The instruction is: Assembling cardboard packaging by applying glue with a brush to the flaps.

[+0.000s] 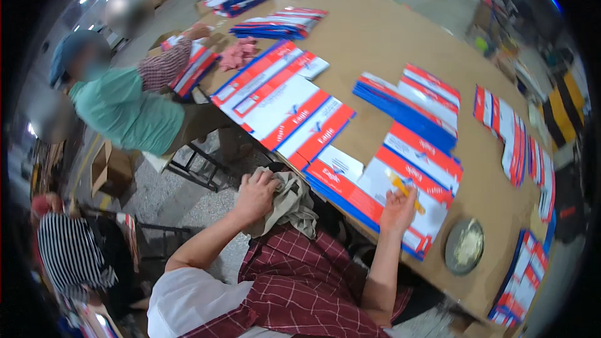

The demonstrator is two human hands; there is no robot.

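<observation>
My left hand [255, 197] is closed on a crumpled grey-beige cloth [289, 206] over my lap, beside the table's near edge. Between the fingers of my right hand [397, 211] is a slim yellow tool [413, 199], too blurred to tell its kind. This hand hovers over or rests on flat red, white and blue printed cardboard sheets [369, 189]; which of the two I cannot tell. To its right stands a dark round bowl [450, 253] with pale, creamy paste [469, 245] in it.
More printed sheets [294, 112] overlap along the left edge, and a stack [407, 109] lies ahead. Folded pieces [504, 128] line the right side of the brown table [375, 37]. A pink cloth [238, 54] lies near a co-worker in green [128, 109] seated left.
</observation>
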